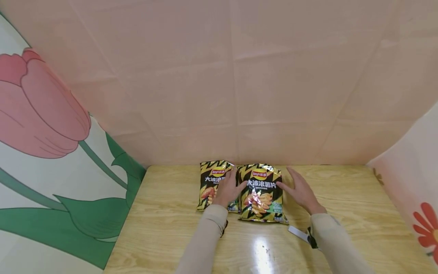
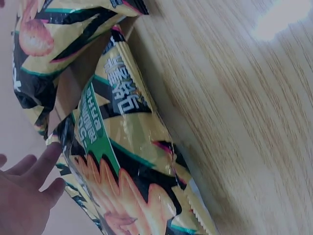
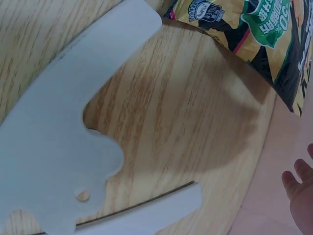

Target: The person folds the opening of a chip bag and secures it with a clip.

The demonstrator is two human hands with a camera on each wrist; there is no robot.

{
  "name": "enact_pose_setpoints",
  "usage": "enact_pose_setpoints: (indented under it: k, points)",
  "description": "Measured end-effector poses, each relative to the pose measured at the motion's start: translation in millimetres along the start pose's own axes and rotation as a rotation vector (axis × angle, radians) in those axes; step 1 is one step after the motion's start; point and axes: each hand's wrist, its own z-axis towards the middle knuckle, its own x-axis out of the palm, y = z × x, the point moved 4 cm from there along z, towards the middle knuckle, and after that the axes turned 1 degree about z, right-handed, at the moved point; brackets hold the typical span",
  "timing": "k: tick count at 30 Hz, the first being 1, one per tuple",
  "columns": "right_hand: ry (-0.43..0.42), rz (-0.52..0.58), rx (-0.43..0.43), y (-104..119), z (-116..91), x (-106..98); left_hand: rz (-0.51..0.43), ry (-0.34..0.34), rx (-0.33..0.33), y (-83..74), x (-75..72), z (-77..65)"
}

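Note:
Two black-and-gold packets of potato chips lie side by side near the back of the wooden table, printed sides up. Over the right part of the left chip packet [image 1: 207, 182] is my left hand [image 1: 227, 189], its thumb reaching to the left edge of the right chip packet [image 1: 261, 196]. My right hand [image 1: 302, 192] is at that packet's right edge, thumb and fingers spread apart. In the left wrist view, the left hand [image 2: 27, 193] has extended fingers beside a packet [image 2: 132, 161]. The right wrist view shows part of the right hand [image 3: 301, 196] apart from the packet corner [image 3: 264, 44].
A pale pink covering [image 1: 236, 95] rises behind the table [image 1: 164, 224]. A tulip print [image 1: 51, 106] covers the left side and a red flower print [image 1: 426, 224] the right. A flat white piece [image 1: 297, 233] shows by the right wrist.

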Motion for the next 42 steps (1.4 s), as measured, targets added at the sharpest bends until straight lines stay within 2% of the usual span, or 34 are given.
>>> enact_pose_setpoints:
  k: [4,8,16,29,36,42]
  points:
    - [0.029,0.029,0.021,-0.2,-1.6,3.9,-0.041,0.031,-0.020,-1.1,6.1,-1.4]
    - [0.061,0.041,0.040,-0.3,-2.3,9.0,-0.059,0.034,-0.017,-2.4,10.0,-2.8]
    - [0.078,0.038,0.049,-2.9,-1.5,14.5,-0.007,0.029,-0.010,-4.8,11.6,-1.0]
    - [0.101,0.072,0.039,-4.5,-1.0,19.1,0.083,0.060,-0.040,-6.1,20.8,0.6]
    - [0.136,0.078,0.032,-4.8,0.2,22.7,0.154,0.045,-0.040,-5.1,27.5,0.8]
    - [0.137,0.104,0.025,-3.0,1.5,23.5,0.113,0.013,-0.049,-4.0,30.9,1.7]
